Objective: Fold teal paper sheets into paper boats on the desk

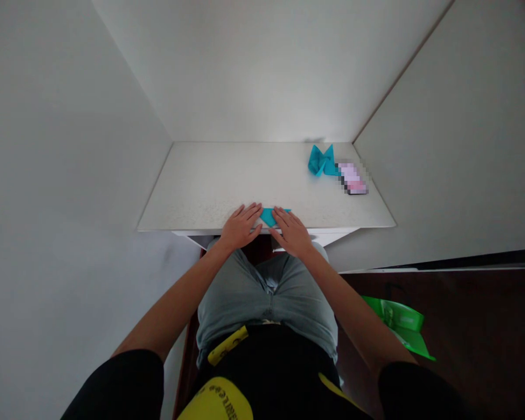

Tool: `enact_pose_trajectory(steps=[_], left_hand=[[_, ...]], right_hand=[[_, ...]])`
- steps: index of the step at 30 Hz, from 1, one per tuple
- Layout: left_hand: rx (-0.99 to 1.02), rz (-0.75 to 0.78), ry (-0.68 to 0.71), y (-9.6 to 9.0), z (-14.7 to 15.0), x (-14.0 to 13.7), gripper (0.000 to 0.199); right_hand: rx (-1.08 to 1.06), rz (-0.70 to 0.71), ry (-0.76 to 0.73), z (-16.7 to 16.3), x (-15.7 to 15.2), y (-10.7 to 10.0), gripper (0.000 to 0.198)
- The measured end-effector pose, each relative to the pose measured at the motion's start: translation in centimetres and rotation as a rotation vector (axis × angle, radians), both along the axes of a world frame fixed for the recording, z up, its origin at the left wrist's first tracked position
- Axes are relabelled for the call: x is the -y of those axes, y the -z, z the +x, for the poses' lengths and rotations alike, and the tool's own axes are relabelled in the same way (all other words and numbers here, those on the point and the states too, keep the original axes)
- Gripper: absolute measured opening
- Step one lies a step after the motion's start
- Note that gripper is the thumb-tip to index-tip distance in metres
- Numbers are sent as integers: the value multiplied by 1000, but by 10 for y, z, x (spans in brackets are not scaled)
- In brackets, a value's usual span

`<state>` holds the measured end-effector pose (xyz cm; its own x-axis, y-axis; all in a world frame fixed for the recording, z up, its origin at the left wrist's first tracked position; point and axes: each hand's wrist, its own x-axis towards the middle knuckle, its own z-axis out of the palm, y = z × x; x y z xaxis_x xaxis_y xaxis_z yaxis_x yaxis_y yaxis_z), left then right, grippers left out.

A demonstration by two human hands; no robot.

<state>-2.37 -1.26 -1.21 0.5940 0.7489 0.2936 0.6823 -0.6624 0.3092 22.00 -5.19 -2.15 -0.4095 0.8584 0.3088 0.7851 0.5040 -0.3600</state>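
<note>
A small folded piece of blue paper (268, 217) lies at the front edge of the white tabletop, its visible part tapering toward me. My left hand (241, 226) rests flat at its left end, fingers stretched out. Across from it, my right hand (290, 228) lies over the right part of the paper with fingers extended, and a thin strip of blue shows beyond the fingertips. Both palms face down, and they hide part of the paper. At the back right of the tabletop stands a folded blue paper figure (322, 161) with pointed tips.
A blurred pink and white object with a dark edge (352, 178) lies beside the paper figure. White walls enclose the tabletop (227, 175) at the left, back and right. Below on the right, a green plastic dustpan-like thing (398, 321) is on the dark floor.
</note>
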Motion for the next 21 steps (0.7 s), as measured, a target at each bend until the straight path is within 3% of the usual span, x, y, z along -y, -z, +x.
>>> enact_pose_trajectory(steps=[4, 8, 12, 16, 18, 21], left_hand=[[17, 14, -8, -2, 1, 2, 64], [20, 56, -23, -7, 14, 4, 64], [-32, 45, -11, -14, 32, 7, 44], [-27, -5, 15, -15, 33, 9, 24], [66, -53, 22, -15, 28, 6, 20], [381, -208, -31, -16, 20, -7, 26]], right_hand=[[21, 25, 78, 34, -2, -1, 61], [26, 44, 92, 44, -2, -1, 60], [-37, 22, 124, 39, -5, 1, 58], [-287, -36, 177, 50, -18, 1, 53], [-424, -57, 221, 60, -29, 0, 56], [-607, -107, 297, 69, -46, -2, 60]])
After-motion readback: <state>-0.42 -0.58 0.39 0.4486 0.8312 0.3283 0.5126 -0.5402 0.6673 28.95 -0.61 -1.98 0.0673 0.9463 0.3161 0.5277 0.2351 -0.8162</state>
